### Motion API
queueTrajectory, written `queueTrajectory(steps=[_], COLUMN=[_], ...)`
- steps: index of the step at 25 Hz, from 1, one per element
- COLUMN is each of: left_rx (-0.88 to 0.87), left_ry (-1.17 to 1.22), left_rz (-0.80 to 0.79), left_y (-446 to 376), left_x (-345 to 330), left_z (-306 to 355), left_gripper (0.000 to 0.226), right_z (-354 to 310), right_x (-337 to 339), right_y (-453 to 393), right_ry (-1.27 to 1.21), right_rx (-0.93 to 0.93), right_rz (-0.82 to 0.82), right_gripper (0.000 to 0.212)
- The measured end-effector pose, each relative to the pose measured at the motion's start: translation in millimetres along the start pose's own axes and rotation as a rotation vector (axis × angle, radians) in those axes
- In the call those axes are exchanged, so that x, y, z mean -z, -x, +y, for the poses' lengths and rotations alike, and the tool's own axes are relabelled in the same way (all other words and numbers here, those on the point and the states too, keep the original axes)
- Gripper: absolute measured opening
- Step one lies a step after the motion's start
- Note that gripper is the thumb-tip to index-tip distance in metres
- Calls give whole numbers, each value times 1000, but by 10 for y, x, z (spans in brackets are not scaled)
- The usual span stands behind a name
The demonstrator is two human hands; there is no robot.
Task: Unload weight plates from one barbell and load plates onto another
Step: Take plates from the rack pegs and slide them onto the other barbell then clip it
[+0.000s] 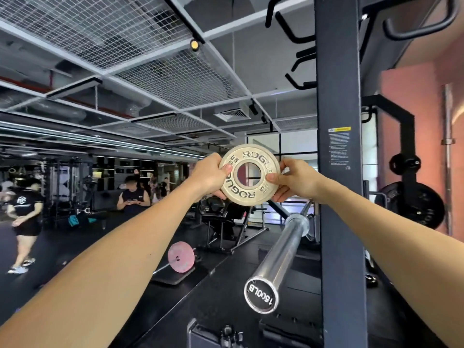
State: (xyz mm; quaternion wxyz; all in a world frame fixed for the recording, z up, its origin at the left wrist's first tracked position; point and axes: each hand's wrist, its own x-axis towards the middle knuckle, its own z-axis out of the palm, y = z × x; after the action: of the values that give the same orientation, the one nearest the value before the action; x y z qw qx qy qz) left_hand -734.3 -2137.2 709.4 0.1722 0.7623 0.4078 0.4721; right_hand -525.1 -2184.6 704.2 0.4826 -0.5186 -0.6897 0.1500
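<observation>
I hold a small cream weight plate [241,194] marked ROGUE up in front of me at arm's length, its hole facing me. My left hand [209,175] grips its left edge and my right hand [295,179] grips its right edge. Below the plate, a bare chrome barbell sleeve [283,252] points toward me, its end cap reading 1500LB. The bar rests in the black rack and carries no plate on this end. A second barbell with a pink plate [180,257] lies on the floor to the left.
The black rack upright [339,197] stands just right of the sleeve. Black plates [414,207] hang on storage pegs at the right. A bench [221,222] sits behind the sleeve. A person [25,214] walks at far left; another person [133,197] sits further back.
</observation>
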Motion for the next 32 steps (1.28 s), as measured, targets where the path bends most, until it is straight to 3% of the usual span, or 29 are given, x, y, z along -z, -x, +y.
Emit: queueTrajectory(steps=[8, 19, 25, 32], left_rx=[-67, -56, -31, -19], left_ry=[153, 225, 219, 137], left_rz=[-163, -365, -415, -438], left_y=[599, 1671, 1813, 1623], left_x=[148, 141, -86, -123], left_z=[17, -218, -368, -474], left_gripper=[18, 18, 13, 13], right_z=[-403, -634, -351, -183], right_x=[-211, -682, -771, -791], right_y=[896, 2194, 2319, 2166], right_ry=[88, 161, 144, 126], right_rx=[-133, -310, -400, -396], right_rz=[136, 201, 200, 161], right_gripper=[18, 21, 33, 29])
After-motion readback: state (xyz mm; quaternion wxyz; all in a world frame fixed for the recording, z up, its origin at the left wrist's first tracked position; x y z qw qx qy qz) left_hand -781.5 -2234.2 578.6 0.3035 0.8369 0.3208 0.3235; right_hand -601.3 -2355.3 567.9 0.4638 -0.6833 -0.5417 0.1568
